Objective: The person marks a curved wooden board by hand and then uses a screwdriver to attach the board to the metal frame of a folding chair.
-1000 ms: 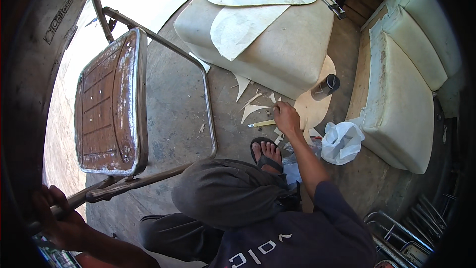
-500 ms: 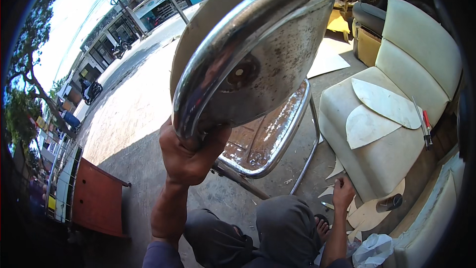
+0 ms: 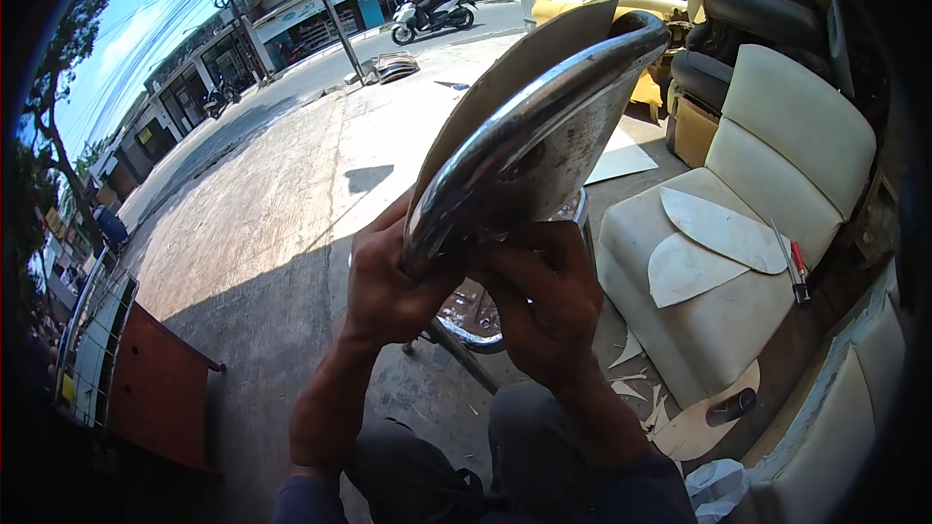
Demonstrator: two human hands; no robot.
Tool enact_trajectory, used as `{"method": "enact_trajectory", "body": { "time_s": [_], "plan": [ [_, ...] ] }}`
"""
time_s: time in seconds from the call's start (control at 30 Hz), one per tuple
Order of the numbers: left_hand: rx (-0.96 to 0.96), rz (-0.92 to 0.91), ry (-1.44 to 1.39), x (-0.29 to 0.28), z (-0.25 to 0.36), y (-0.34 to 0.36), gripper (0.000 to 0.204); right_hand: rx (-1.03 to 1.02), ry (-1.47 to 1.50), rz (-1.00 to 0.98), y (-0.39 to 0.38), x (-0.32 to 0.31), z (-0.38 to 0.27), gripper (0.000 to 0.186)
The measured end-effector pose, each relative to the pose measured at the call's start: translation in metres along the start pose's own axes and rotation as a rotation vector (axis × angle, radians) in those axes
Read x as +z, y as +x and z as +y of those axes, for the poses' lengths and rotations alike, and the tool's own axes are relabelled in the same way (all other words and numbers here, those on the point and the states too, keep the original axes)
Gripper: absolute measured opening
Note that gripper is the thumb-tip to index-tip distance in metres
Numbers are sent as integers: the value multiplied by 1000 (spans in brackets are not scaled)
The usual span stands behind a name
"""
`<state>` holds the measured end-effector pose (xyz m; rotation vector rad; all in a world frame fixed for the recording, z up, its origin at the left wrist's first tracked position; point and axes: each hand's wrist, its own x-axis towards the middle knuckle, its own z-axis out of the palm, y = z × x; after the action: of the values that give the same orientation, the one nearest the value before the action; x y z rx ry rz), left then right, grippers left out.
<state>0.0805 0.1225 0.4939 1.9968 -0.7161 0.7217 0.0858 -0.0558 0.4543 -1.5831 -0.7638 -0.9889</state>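
Observation:
Both my hands raise a curved, chrome-rimmed metal chair backrest [image 3: 558, 150], its bare face spotted with rust. A thin tan board [image 3: 505, 73] lies along its far side. My left hand [image 3: 403, 281] is closed round the lower left end, thumb in front and fingers behind. Close beside it, my right hand [image 3: 549, 296] has its fingers curled against the lower edge; the fingertips are partly hidden in shadow. Below the hands shows part of a rusty metal chair seat [image 3: 471, 315] with a chrome frame.
At right, a cream padded seat [image 3: 641, 291] carries two cut board pieces [image 3: 728, 228] and a red-handled tool [image 3: 798, 257]. Offcuts and a dark cup-like cylinder [image 3: 731, 408] lie on the floor by it. A brown-red cabinet [image 3: 160, 388] stands left. A motorbike rider [image 3: 430, 5] passes on the road.
My right hand has come up from beside the cream seat to the backrest's lower edge. The backrest has moved right and lower, and is tilted more edge-on.

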Motion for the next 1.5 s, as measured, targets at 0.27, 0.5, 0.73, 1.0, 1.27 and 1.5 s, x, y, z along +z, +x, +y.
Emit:
{"method": "enact_trajectory", "body": {
  "time_s": [0.27,0.5,0.73,1.0,1.27,1.5],
  "plan": [
    [133,1,84,-2,-3,2,30,74,-29,-1,9,1,-9,22],
    [132,52,10,8,-8,3,26,257,69,148,6,11,-17,22],
    [147,12,20,1,-15,3,21,703,463,265,-6,31,-19,30],
    [166,-13,-51,1,-9,5,25,584,84,-40,-17,28,-19,46],
    [149,-108,-99,-7,-15,8,30,832,1738,473,-24,25,-18,57],
    [-239,-472,-672,-69,-56,11,53,886,1255,328,-5,29,-22,48]
  ]
}}
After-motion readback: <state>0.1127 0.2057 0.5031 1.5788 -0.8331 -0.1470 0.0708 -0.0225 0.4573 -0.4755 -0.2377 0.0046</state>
